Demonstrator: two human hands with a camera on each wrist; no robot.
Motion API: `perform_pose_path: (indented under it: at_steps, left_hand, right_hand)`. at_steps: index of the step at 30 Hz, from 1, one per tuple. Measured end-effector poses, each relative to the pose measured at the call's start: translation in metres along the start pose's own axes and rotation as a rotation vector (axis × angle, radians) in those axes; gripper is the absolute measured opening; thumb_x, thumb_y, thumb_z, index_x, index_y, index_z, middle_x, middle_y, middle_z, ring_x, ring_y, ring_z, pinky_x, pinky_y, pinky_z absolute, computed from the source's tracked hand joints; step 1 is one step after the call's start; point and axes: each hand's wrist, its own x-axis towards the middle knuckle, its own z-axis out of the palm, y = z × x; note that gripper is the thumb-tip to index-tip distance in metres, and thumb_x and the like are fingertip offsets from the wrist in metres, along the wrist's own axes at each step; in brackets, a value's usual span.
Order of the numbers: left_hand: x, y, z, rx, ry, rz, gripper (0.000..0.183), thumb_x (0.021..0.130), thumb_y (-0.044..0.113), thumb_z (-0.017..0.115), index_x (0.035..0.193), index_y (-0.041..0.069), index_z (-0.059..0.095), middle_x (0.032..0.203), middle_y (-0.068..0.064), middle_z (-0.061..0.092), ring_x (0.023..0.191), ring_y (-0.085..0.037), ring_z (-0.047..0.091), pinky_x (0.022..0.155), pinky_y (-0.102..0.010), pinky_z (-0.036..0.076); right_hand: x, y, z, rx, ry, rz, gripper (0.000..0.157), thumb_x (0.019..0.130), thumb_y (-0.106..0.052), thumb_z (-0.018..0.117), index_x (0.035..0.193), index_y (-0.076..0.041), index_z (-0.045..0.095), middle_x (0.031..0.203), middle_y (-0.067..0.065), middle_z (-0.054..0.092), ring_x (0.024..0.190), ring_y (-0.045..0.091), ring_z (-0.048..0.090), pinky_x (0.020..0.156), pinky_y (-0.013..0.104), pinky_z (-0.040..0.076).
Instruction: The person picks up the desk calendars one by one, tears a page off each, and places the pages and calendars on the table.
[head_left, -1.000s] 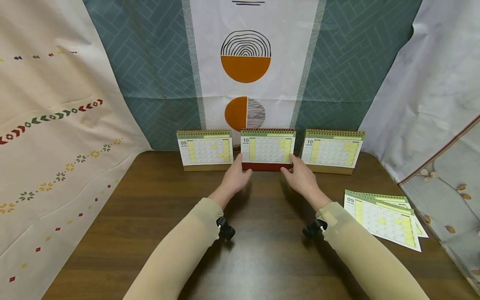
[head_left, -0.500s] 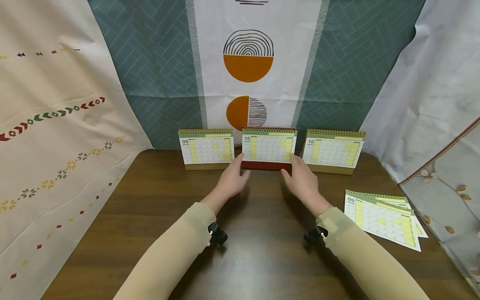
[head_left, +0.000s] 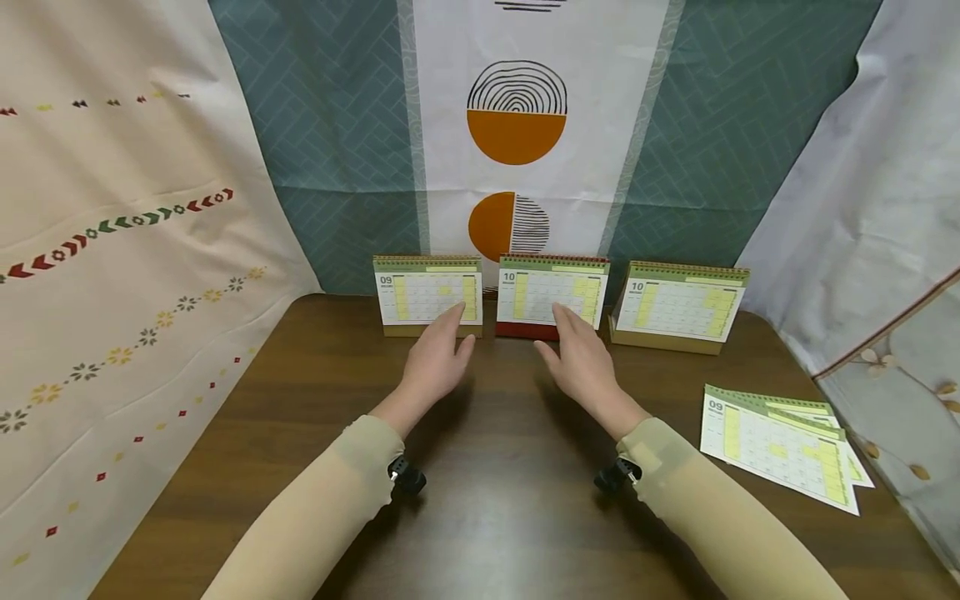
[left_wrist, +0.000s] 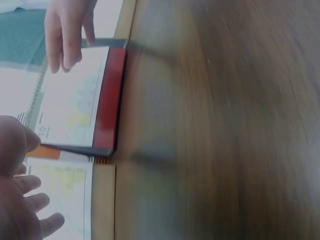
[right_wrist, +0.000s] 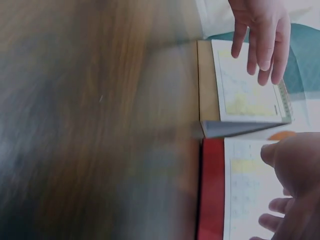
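Observation:
Three desk calendars stand in a row at the back of the table: a left one marked 09 on a tan base [head_left: 429,292], a middle one marked 10 on a red base [head_left: 534,287], and a right one marked 10 on a tan base [head_left: 675,304]. My left hand [head_left: 433,358] hovers in front of the left calendar, fingers extended and holding nothing. In front of the middle calendar is my right hand [head_left: 583,362], its fingers also loose and free of any object. The left wrist view has the middle calendar's red base [left_wrist: 111,100] between both hands.
Loose calendar sheets [head_left: 780,454], the top one marked 09, lie overlapping at the table's right side. Patterned cloths hang behind and along both sides of the wooden table [head_left: 510,500].
Both hands have come away from the middle calendar's sides and shifted left. The head view has turned slightly, so the scene sits farther right. The calendars keep their places.

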Motion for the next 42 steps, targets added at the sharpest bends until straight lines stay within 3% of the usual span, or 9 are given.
perform_pose_path:
  at_steps: [7,16,28,42]
  left_hand:
    - [-0.004,-0.016,-0.015,0.077,0.066,0.017,0.061,0.115,0.023,0.06,0.168,0.0,0.04,0.173,-0.022,0.04,0.16,-0.04,0.036,0.126,-0.061,0.032]
    - [-0.01,-0.045,-0.03,0.107,0.132,-0.065,0.064,0.115,0.024,0.062,0.168,-0.001,0.038,0.176,-0.026,0.03,0.163,-0.047,0.026,0.127,-0.067,0.025]
    - [-0.01,-0.077,-0.045,0.084,0.126,-0.184,0.073,0.115,0.027,0.059,0.172,-0.003,0.024,0.179,-0.028,0.02,0.164,-0.049,0.019,0.128,-0.069,0.022]
    - [0.002,-0.105,-0.054,-0.026,0.075,-0.315,0.079,0.116,0.025,0.056,0.173,-0.005,0.011,0.18,-0.027,0.018,0.165,-0.044,0.02,0.132,-0.056,0.02]
  right_hand:
    - [0.007,-0.017,0.008,0.039,-0.024,-0.023,0.08,0.111,-0.036,0.069,0.171,0.001,0.032,0.174,0.022,0.037,0.159,0.042,0.038,0.126,0.059,0.034]
    - [0.02,-0.043,0.022,0.075,-0.08,-0.049,0.082,0.112,-0.04,0.067,0.174,-0.004,0.027,0.178,0.016,0.032,0.162,0.037,0.034,0.129,0.054,0.03]
    - [0.031,-0.061,0.036,0.112,-0.14,-0.041,0.087,0.113,-0.044,0.065,0.176,-0.005,0.02,0.181,0.015,0.025,0.165,0.034,0.028,0.131,0.051,0.026]
    - [0.046,-0.07,0.047,0.186,-0.198,-0.005,0.09,0.113,-0.044,0.065,0.176,-0.003,0.015,0.18,0.019,0.024,0.164,0.036,0.029,0.129,0.053,0.029]
